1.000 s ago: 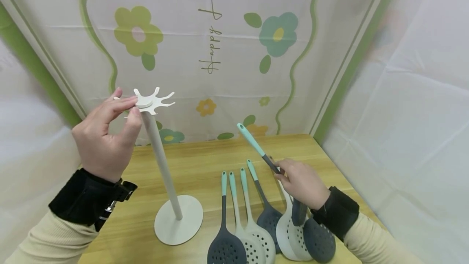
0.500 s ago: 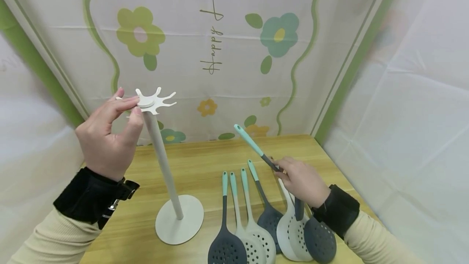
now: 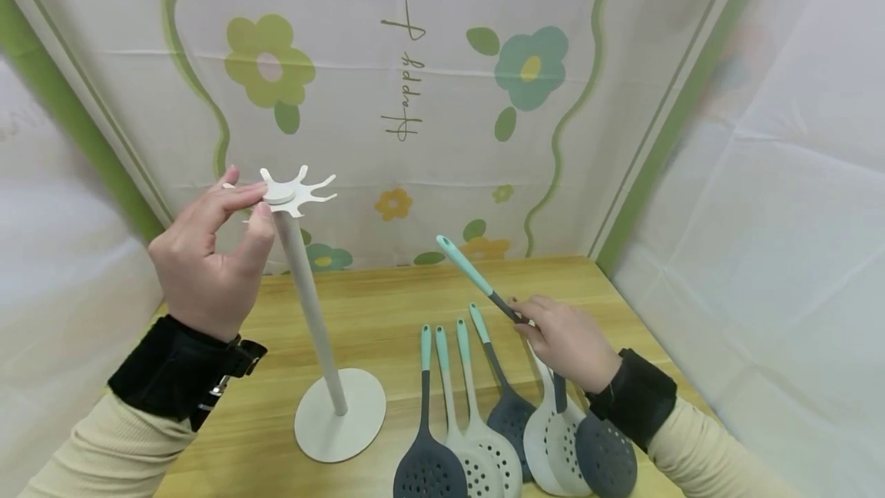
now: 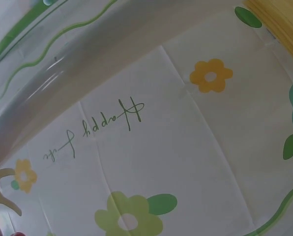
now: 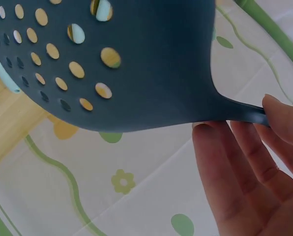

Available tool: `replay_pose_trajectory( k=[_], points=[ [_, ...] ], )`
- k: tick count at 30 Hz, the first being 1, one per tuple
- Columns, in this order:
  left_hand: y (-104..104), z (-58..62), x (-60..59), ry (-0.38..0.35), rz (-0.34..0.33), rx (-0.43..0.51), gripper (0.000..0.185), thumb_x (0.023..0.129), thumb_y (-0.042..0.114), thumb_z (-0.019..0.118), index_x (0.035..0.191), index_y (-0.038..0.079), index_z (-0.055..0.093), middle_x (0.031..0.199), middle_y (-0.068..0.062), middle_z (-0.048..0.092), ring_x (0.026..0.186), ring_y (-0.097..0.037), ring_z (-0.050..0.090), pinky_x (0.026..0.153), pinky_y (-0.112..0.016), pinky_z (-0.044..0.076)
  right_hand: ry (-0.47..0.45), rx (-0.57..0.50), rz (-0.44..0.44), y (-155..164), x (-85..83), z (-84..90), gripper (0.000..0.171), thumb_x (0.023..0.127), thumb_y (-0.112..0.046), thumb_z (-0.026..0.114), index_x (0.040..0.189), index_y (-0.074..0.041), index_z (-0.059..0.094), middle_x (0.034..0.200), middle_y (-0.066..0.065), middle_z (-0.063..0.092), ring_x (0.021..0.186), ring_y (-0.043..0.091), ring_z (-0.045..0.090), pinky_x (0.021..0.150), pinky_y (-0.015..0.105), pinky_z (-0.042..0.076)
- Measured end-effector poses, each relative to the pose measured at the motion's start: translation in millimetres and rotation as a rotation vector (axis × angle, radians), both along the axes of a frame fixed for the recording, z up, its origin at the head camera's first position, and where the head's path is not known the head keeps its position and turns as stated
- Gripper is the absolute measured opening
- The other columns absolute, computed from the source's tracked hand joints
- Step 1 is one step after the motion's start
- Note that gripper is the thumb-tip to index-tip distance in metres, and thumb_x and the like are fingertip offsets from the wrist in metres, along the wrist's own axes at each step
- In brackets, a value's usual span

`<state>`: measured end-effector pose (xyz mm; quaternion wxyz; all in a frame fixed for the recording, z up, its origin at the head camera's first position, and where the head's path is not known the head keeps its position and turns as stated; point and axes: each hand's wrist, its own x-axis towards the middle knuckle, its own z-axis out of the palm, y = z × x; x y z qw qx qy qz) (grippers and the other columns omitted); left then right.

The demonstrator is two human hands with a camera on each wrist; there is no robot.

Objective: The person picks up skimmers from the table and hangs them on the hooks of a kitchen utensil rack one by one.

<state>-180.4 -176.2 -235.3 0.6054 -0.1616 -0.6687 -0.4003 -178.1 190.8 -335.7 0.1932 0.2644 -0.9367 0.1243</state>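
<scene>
Hands, two, bare, in cream sleeves with black wrist straps.

Left hand (image 3: 207,260): raised at the top of the white metal utensil stand (image 3: 304,290); thumb and forefinger pinch the edge of its star-shaped hook crown (image 3: 296,192), other fingers loosely curled behind. In the left wrist view only one pale hook tip (image 4: 1,189) shows at the lower left edge; the fingers themselves are out of that view.

Stand: slim white pole, leaning slightly, on a round white base (image 3: 340,415) set on the light wooden tabletop (image 3: 387,298).

Right hand (image 3: 570,344): fingers curled round the dark stem of a dark grey perforated skimmer with a mint-green handle (image 3: 470,273). Handle end is lifted and points up and left, clear of the table. Its slotted head (image 5: 112,59) fills the right wrist view, with the fingertips (image 5: 220,152) pressed under the neck.

Skimmers on the table, in a row between the stand base and the right hand, handles pointing away from the person: one dark grey (image 3: 429,467), two white (image 3: 477,444), one dark grey (image 3: 508,413), and a white one (image 3: 546,444) partly under the held skimmer.

Backdrop: white cloth (image 3: 415,60) with green and blue flowers and script lettering.
</scene>
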Motion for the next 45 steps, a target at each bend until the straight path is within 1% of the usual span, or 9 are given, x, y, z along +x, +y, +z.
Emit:
replay_pose_trajectory(
  k=[9,18,25,31,45],
  points=[
    [1,-1.9,0.3,0.001,0.005,0.0,0.03,0.082,0.021,0.062,0.091,-0.003,0.077,0.087,-0.022,0.075,0.111,-0.023,0.07,0.1,-0.027,0.052,0.036,0.003,0.021,-5,0.8,1.3,0.028,0.085,-0.008,0.074,0.113,-0.006,0.072,0.092,0.002,0.07,0.07,0.011,0.065,0.054,0.019,0.045],
    [1,-1.4,0.7,0.008,0.012,0.001,0.028,0.081,0.018,0.062,0.09,-0.003,0.077,0.086,-0.022,0.075,0.109,-0.025,0.071,0.1,-0.027,0.052,0.025,0.003,0.043,-10,0.6,5.1,0.025,0.086,-0.008,0.073,0.111,-0.008,0.071,0.089,0.0,0.067,0.066,0.006,0.058,0.053,0.017,0.039],
    [2,-1.2,-0.3,0.01,0.007,0.006,0.028,0.081,0.019,0.062,0.09,-0.003,0.077,0.087,-0.023,0.075,0.11,-0.026,0.071,0.1,-0.028,0.052,0.051,0.009,0.06,-11,0.3,7.1,0.025,0.086,-0.008,0.072,0.111,-0.005,0.071,0.09,0.002,0.068,0.068,0.009,0.062,0.055,0.018,0.043],
    [2,-0.2,-1.9,0.02,0.004,0.012,0.028,0.08,0.018,0.062,0.09,-0.004,0.077,0.086,-0.023,0.075,0.109,-0.026,0.071,0.1,-0.029,0.052,0.073,0.015,0.067,-13,-0.8,9.4,0.024,0.086,-0.008,0.073,0.11,-0.006,0.071,0.088,0.001,0.068,0.067,0.007,0.06,0.055,0.019,0.045],
    [2,-0.7,-2.4,0.016,0.009,0.014,0.029,0.081,0.019,0.062,0.091,-0.003,0.077,0.087,-0.023,0.075,0.109,-0.026,0.071,0.1,-0.029,0.052,0.108,0.001,0.092,-19,-0.3,12.3,0.023,0.085,-0.008,0.074,0.108,-0.007,0.072,0.09,0.0,0.069,0.069,0.007,0.063,0.055,0.019,0.047]
  ],
)
